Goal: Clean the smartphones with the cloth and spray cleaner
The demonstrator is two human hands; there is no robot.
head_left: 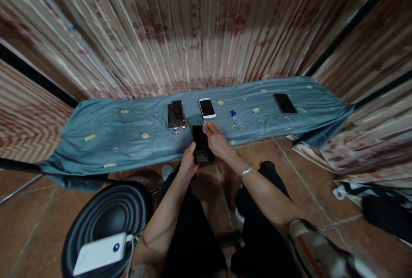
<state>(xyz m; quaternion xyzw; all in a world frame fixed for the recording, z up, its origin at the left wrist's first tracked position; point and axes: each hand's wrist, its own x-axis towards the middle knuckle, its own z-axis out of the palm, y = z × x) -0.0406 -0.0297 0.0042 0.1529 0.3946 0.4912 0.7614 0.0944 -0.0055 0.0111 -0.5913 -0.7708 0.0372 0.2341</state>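
Note:
A black phone (202, 145) is held in front of me at the near edge of the blue cloth. My left hand (188, 161) grips its left side. My right hand (217, 139) is closed at its upper right, with a small pale item between the fingertips that is too small to name. A clear case or film (194, 121) lies just beyond the phone. On the cloth behind are a white phone (207, 108) and, to its left, a dark phone (176, 114) with another dark piece against it. A blue-capped small bottle (237, 120) lies to the right.
Another dark phone (285, 103) lies at the right of the cloth-covered table (154, 145). A black round stool (109, 209) at the lower left carries a white power bank (100, 253) with a cable. Curtains and dark poles surround the table; a dark bag (384, 211) is at the right.

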